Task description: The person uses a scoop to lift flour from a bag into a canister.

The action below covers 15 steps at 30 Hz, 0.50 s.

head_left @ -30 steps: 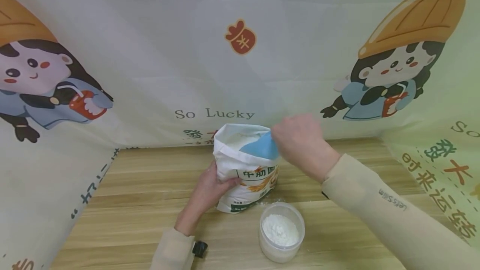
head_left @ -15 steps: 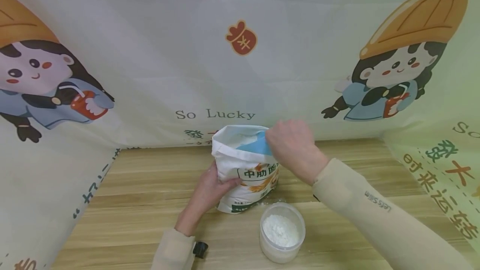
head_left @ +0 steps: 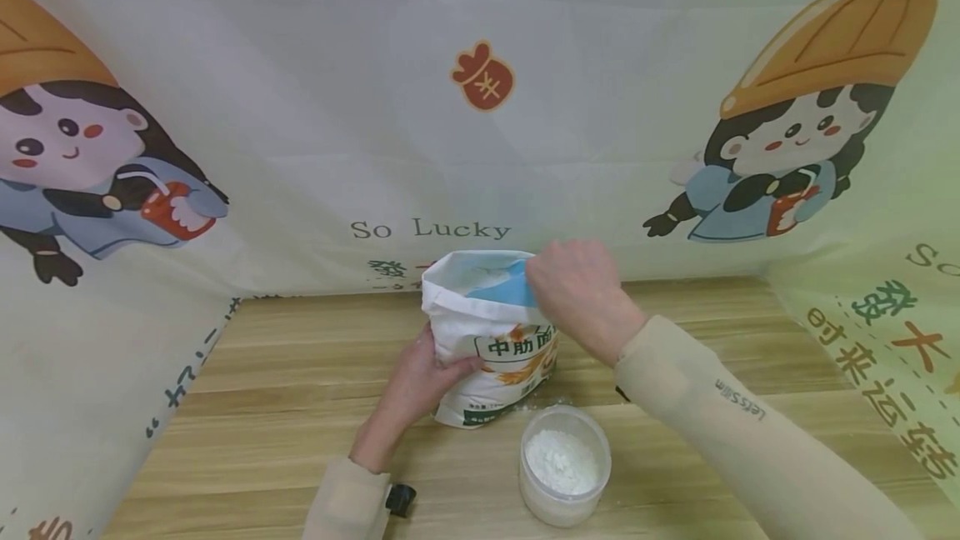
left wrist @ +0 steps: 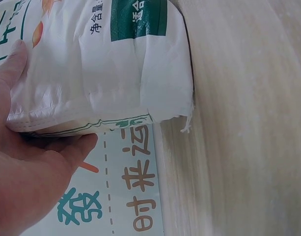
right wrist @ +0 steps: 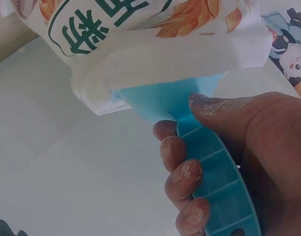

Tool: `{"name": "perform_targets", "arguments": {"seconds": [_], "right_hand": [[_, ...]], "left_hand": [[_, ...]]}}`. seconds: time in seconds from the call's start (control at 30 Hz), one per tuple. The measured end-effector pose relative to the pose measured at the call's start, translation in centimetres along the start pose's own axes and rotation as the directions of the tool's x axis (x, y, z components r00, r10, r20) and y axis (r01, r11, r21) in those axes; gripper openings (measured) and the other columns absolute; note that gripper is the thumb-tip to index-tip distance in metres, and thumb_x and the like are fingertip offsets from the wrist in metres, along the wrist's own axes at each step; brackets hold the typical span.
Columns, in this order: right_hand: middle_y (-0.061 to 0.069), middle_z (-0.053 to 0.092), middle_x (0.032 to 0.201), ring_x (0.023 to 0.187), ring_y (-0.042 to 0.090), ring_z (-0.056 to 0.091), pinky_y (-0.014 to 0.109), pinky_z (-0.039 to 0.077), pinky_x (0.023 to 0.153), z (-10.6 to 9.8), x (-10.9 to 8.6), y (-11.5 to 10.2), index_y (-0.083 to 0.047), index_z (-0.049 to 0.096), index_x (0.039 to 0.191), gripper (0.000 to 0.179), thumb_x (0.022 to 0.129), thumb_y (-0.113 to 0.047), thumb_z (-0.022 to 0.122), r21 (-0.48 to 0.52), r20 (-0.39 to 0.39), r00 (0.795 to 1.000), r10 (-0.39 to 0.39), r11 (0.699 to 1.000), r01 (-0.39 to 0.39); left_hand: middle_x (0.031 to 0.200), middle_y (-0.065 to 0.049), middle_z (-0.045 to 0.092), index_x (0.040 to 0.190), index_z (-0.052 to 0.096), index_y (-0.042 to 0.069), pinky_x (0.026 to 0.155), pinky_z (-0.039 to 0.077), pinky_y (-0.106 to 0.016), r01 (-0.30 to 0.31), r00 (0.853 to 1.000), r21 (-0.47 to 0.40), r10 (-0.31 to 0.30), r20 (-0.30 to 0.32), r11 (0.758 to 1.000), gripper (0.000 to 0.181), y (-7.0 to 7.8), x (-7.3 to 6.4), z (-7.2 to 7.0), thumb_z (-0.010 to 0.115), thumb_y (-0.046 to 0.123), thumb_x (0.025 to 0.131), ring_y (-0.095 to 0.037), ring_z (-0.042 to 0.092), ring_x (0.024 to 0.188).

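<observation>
A white flour bag (head_left: 480,340) with an open top and printed wheat ears stands on the table. My left hand (head_left: 420,377) grips its left side, thumb on the front; the left wrist view shows the fingers behind the bag's side edge. My right hand (head_left: 577,294) holds a blue scoop (head_left: 506,286) by its ribbed handle (right wrist: 216,172), fingers and thumb wrapped round it. The scoop's blade reaches into the bag's mouth, its front part hidden in the right wrist view. Flour dust whitens the right fingers. In front of the bag sits a clear round tub (head_left: 562,507) with white flour (head_left: 562,461).
The wood-grain table (head_left: 262,407) meets a printed cloth backdrop (head_left: 337,107) behind the bag and at both sides. A little spilled flour (head_left: 536,407) lies between bag and tub.
My right hand has moved a little to the left, and the scoop with it, deeper into the bag's mouth. My left hand and the tub have stayed in place.
</observation>
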State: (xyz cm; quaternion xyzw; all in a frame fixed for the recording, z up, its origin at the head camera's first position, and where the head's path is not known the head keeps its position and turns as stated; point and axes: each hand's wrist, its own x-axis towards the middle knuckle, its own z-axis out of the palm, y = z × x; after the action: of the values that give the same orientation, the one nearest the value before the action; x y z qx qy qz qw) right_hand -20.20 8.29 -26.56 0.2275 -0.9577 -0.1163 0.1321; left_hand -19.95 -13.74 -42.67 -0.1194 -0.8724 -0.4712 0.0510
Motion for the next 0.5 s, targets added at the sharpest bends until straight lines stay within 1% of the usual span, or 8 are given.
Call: {"name": "perform_targets", "arguments": {"seconds": [0.1, 0.3, 0.43, 0.5], "right_hand": [[-0.002, 0.04, 0.053, 0.051, 0.013, 0.036, 0.025, 0.036, 0.041, 0.16, 0.12, -0.03, -0.012, 0.052, 0.059, 0.034, 0.088, 0.005, 0.059, 0.004, 0.005, 1.0, 0.002, 1.0, -0.002], [-0.003, 0.041, 0.054, 0.05, 0.011, 0.038, 0.023, 0.034, 0.042, 0.3, 0.44, -0.14, -0.013, 0.053, 0.061, 0.034, 0.09, 0.005, 0.059, 0.041, 0.049, 0.999, 0.015, 0.999, -0.017], [-0.003, 0.04, 0.054, 0.049, 0.011, 0.037, 0.023, 0.033, 0.041, 0.61, 0.62, -0.14, -0.014, 0.052, 0.059, 0.036, 0.088, 0.006, 0.058, 0.072, 0.045, 0.999, 0.014, 0.997, -0.017], [-0.003, 0.042, 0.055, 0.05, 0.012, 0.038, 0.023, 0.034, 0.041, 0.86, 0.78, -0.1, -0.014, 0.055, 0.06, 0.035, 0.089, 0.005, 0.058, 0.089, 0.049, 0.999, 0.015, 0.996, -0.02]], "left_hand": [[0.129, -0.016, 0.067, 0.146, 0.046, 0.005, 0.104, 0.051, -0.054, -0.001, 1.0, -0.001, 0.001, 0.001, 1.0, 0.075, 0.03, -0.06, -0.03, 0.087, 0.023, 0.086, -0.035, 0.063, 0.121], [0.13, -0.016, 0.067, 0.146, 0.047, 0.005, 0.104, 0.052, -0.054, -0.001, 1.0, 0.006, 0.001, -0.004, 1.0, 0.074, -0.04, -0.04, -0.05, 0.087, 0.024, 0.086, -0.035, 0.064, 0.12], [0.128, -0.017, 0.067, 0.144, 0.048, 0.003, 0.102, 0.052, -0.055, -0.013, 1.0, 0.024, 0.013, -0.012, 1.0, 0.072, -0.16, -0.01, -0.02, 0.086, 0.025, 0.086, -0.036, 0.064, 0.118], [0.128, -0.017, 0.067, 0.144, 0.048, 0.003, 0.102, 0.053, -0.055, -0.012, 1.0, 0.021, 0.012, -0.012, 1.0, 0.072, -0.17, -0.02, -0.01, 0.086, 0.025, 0.087, -0.036, 0.064, 0.118]]}}
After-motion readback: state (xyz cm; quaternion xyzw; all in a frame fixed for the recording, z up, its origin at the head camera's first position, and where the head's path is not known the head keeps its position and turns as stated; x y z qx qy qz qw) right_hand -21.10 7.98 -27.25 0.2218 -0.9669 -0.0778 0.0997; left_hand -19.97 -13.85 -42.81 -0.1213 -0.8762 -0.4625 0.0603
